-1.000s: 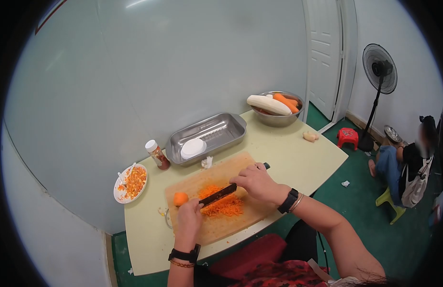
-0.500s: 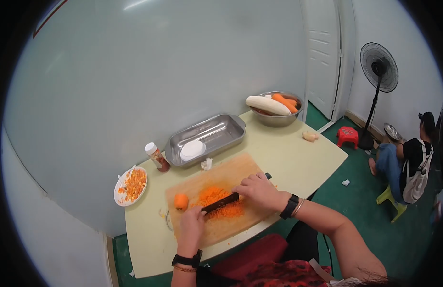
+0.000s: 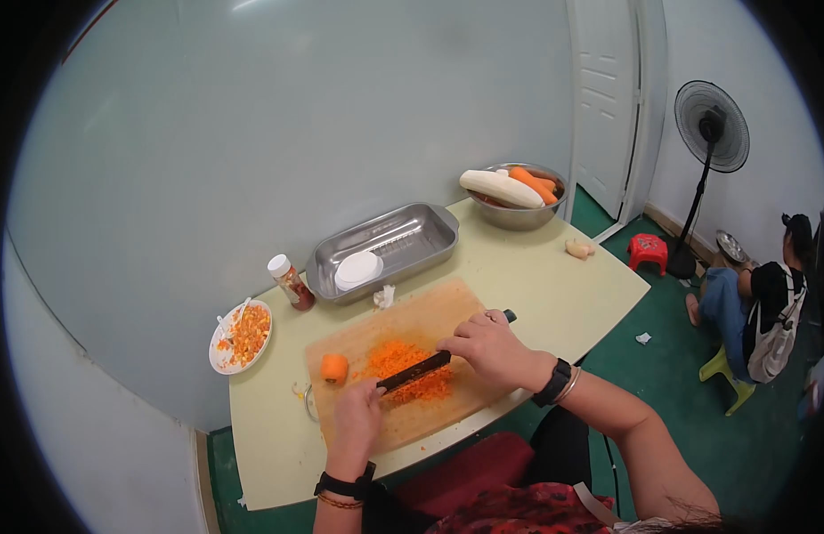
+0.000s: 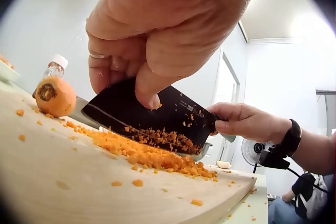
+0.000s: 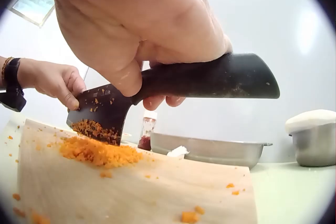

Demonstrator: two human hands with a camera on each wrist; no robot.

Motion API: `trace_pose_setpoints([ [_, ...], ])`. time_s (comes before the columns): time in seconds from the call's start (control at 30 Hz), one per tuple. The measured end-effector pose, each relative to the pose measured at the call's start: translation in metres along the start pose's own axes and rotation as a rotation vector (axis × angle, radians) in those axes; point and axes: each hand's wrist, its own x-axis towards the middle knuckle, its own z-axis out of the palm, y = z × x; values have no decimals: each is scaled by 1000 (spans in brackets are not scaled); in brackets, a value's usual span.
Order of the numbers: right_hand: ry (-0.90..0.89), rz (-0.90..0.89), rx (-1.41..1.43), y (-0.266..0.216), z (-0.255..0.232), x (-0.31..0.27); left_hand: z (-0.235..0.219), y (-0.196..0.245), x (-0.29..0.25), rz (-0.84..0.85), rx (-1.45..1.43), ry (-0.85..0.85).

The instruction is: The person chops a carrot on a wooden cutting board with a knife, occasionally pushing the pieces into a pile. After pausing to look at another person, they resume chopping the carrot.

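A black cleaver (image 4: 157, 111) stands over a heap of finely chopped carrot (image 3: 398, 360) on the wooden cutting board (image 3: 340, 325). My right hand (image 3: 492, 347) grips its dark handle (image 5: 220, 77) where it meets the blade. At the far end of the blade, my left hand (image 3: 357, 414) pinches the top of the blade between thumb and fingers, seen closely in the left wrist view. Carrot bits cling to the lower blade. A carrot stub (image 3: 334, 368) sits on the board's left side, just beyond my left hand.
Behind the board are a metal tray (image 3: 430, 254) with a white disc, a seasoning jar (image 3: 292, 283) and a crumpled white scrap (image 3: 384, 296). A plate of chopped food (image 3: 243, 336) stands left. A bowl of vegetables (image 3: 519, 214) is back right; a person (image 3: 768, 303) sits beyond.
The cleaver has rocked on the carrot heap, with its handle end lower half a second ago and higher now. Both hands have kept their hold on it.
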Motion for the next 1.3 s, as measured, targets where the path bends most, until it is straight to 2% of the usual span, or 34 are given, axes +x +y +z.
trace_pose_setpoints([
  [0.13,-61,21,9,3,17,-9,6,-9,-3,4,-47,-9],
  [0.2,-63,27,22,5,20,-8,6,-11,0,-5,-32,-26],
  [0.3,12,4,-7,-2,0,-5,5,-4,-4,26,15,20],
  [0.4,3,-2,-31,-3,7,-11,5,-7,-5,70,-35,10],
  [0.5,-19,21,18,4,24,-20,11,-13,-6,44,-11,-3],
  [0.6,12,6,-26,-3,2,-13,8,-6,-6,47,-33,34],
  [0.8,8,11,5,0,18,-21,16,-13,-6,25,-77,26],
  [0.9,37,12,-18,-4,0,-14,13,-10,-5,66,-61,58],
  [1.1,22,-10,9,3,17,-14,10,-7,-3,26,-20,2],
  [1.2,49,-3,-12,-1,1,-6,11,-6,0,45,-57,58],
  [1.3,33,-5,-49,5,24,-12,15,-13,0,30,35,7],
])
